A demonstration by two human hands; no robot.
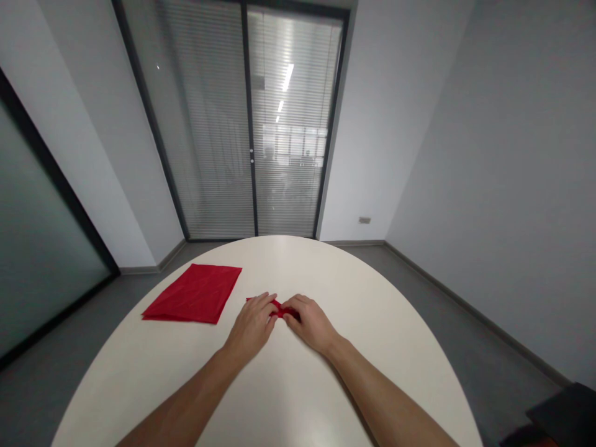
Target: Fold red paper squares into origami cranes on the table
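A small strip of folded red sheet (280, 309), thin like paper or cloth, lies on the table between my two hands. My left hand (251, 321) covers its left part, with thumb and fingers closed on it; a red corner peeks out beyond the fingers. On the right end, my right hand (311, 321) pinches the same strip between curled fingers and thumb. Most of the strip is hidden under the hands. Flat to the left of my left hand rests a larger red sheet (193, 293), creased and apparently layered at its edges.
The round white table (372, 347) fills the lower view. Behind it stand glass panels with blinds (293, 186) in dark frames. A grey wall (503, 186) rises on the right, and a dark object (565, 413) sits at the bottom right corner.
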